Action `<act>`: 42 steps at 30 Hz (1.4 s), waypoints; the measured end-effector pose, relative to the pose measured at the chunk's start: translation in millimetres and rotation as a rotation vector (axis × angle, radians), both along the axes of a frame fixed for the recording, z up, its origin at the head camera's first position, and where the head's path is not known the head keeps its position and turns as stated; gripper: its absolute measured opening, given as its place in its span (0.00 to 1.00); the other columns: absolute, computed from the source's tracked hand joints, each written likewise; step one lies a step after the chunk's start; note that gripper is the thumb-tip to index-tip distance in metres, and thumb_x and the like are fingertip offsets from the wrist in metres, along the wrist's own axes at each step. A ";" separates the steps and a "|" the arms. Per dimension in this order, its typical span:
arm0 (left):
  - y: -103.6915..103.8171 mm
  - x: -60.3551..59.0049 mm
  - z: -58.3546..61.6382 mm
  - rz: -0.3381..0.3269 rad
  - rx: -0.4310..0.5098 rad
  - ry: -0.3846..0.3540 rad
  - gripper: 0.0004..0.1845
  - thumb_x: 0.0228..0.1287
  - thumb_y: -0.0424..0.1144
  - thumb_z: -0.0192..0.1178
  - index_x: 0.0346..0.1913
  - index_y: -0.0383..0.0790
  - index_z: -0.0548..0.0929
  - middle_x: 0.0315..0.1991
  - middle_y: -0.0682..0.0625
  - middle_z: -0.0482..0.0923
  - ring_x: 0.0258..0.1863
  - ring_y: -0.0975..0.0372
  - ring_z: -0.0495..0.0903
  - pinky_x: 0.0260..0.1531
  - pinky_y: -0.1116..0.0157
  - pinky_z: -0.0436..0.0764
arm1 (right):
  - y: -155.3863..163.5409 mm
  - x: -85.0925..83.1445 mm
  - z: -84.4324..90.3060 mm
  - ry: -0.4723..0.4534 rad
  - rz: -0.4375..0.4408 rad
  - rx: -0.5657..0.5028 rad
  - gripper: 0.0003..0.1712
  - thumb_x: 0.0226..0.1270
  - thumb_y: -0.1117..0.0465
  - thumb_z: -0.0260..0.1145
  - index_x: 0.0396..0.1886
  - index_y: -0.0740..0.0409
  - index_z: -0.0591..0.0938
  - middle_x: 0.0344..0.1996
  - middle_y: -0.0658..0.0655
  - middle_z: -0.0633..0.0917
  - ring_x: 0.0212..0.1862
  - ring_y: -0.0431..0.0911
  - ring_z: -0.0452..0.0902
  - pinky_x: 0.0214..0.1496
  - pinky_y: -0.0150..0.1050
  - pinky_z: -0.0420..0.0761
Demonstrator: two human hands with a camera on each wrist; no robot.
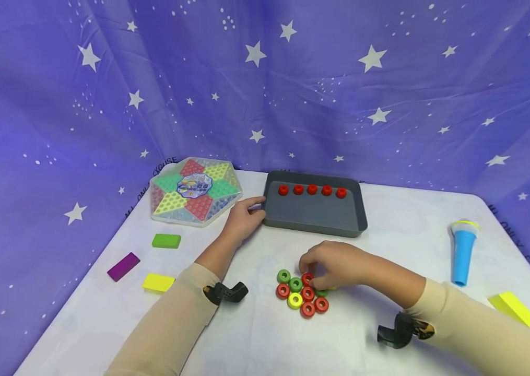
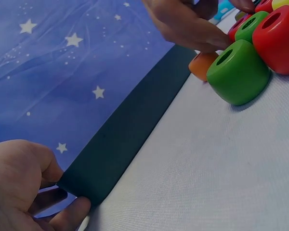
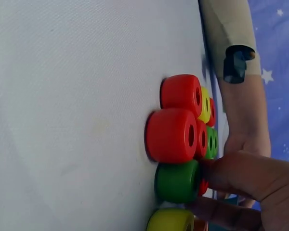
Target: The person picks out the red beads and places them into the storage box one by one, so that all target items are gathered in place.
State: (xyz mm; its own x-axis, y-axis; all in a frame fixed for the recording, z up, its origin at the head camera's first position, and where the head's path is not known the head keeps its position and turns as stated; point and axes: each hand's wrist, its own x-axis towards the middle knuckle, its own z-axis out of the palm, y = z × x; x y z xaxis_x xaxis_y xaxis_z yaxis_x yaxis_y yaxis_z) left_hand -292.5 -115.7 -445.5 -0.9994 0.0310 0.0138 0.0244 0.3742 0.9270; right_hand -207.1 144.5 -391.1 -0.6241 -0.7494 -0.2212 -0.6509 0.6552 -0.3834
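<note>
My left hand (image 1: 244, 219) grips the left corner of a dark grey tray (image 1: 314, 214), with fingers and thumb at its wall. Inside the tray, a row of several red beads (image 1: 312, 189) stands along the far side. On the table in front lies a cluster of red, green and yellow beads (image 1: 295, 300) with holes through them. Over the cluster's far right part, my right hand (image 1: 340, 263) pinches a red bead (image 1: 307, 280) between thumb and fingers. It partly hides the beads beneath, including a green bead (image 3: 177, 182). An orange bead (image 2: 202, 65) shows by the right fingers.
A hexagonal star-patterned game box (image 1: 194, 190) lies left of the tray. Green (image 1: 166, 241), purple (image 1: 124, 267) and yellow blocks (image 1: 159, 283) lie at the left. A blue toy microphone (image 1: 463, 253) and another yellow block (image 1: 515, 308) are at the right. A starry curtain (image 1: 265, 94) hangs behind.
</note>
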 end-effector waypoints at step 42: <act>0.6 1.2 -0.8 0.001 0.010 0.024 0.26 0.59 0.35 0.59 0.63 0.48 0.84 0.62 0.46 0.80 0.48 0.58 0.84 0.48 0.59 0.82 | -77.6 -165.7 16.4 0.231 -0.048 0.115 0.15 0.67 0.57 0.69 0.53 0.47 0.87 0.38 0.48 0.85 0.37 0.45 0.78 0.48 0.46 0.80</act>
